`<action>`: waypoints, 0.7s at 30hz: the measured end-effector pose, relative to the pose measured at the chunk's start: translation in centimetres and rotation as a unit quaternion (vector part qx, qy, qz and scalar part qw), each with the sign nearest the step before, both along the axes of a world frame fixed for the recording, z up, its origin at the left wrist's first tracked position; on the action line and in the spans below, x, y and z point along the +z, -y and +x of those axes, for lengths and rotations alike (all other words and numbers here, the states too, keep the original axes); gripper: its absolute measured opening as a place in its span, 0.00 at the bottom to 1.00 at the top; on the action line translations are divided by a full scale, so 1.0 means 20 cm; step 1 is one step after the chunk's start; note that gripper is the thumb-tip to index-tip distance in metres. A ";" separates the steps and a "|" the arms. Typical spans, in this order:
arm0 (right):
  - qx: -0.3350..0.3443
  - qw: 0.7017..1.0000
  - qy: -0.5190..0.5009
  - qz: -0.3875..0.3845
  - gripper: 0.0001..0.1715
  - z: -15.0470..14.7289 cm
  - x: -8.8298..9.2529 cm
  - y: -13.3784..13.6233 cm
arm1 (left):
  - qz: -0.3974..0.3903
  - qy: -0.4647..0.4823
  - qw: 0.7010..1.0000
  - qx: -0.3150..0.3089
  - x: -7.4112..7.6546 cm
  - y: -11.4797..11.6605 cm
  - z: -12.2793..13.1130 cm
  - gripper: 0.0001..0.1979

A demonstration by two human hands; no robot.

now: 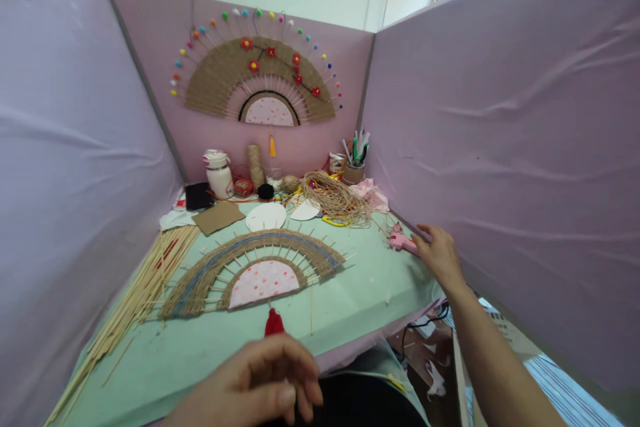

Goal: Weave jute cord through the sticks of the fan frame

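At the table's right side, my right hand point(441, 259) has its fingers at the handle of a pink glue gun point(401, 240), which lies on the green cloth. My left hand point(265, 377) hovers by the front edge, loosely curled, its fingers apart and nothing in them. Just beyond it lies a red tassel point(273, 322), below a half-round woven fan point(200, 280) of twine and thin sticks. The fan has a blue-grey band and a white centre point(263, 282) with pink dots.
Long thin sticks point(135, 300) lie along the left. Cardboard point(219, 217), white paper pieces point(266, 216), a twine bundle point(335, 198), a white bottle point(219, 173) and a tool holder point(353, 174) line the back. A finished fan point(215, 77) hangs on the pink panel; fabric-covered panels point(500, 133) flank the table.
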State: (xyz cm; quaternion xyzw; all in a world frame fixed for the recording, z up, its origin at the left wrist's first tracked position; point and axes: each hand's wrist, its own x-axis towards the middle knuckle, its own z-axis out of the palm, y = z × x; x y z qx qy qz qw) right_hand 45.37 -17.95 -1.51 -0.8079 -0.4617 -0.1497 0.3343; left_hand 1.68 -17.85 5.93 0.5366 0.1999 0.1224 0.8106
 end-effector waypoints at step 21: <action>0.220 0.949 -0.104 -0.199 0.13 -0.41 0.32 -1.72 | 0.024 0.018 0.969 -0.244 -0.21 -0.50 0.33 0.39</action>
